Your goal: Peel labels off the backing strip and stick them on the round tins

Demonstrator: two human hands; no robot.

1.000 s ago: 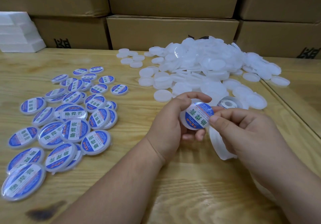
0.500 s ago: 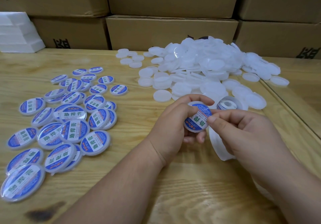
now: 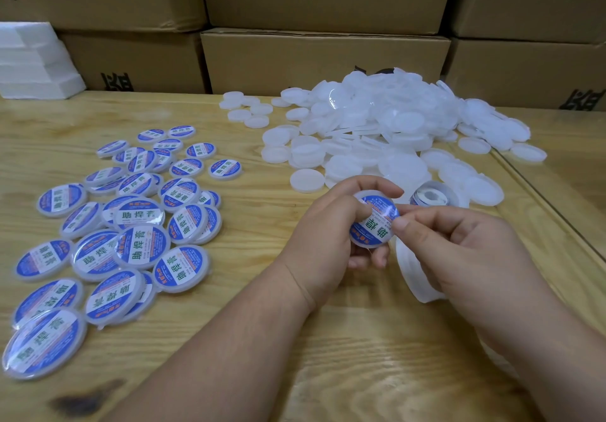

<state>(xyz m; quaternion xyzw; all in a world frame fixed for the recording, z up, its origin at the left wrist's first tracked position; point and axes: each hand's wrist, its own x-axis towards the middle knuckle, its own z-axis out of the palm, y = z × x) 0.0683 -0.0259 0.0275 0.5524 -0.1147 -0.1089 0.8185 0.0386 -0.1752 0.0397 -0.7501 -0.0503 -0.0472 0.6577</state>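
Note:
My left hand grips a round white tin by its rim, thumb on top of it. A blue and white label lies on the tin's face. My right hand presses its thumb on the label's right edge and also holds the white backing strip, which loops down under the palm. The label roll sits on the table just behind my hands. A heap of plain white tins lies behind them. Several labelled tins are spread out at the left.
The wooden table carries everything. Cardboard boxes are stacked along its far edge. A white foam block stands at the back left. A second table surface adjoins on the right.
The tin has turned in my left hand and its label now faces up more flatly. My right thumb has slid onto the label's right edge. Both hands stayed in the same place.

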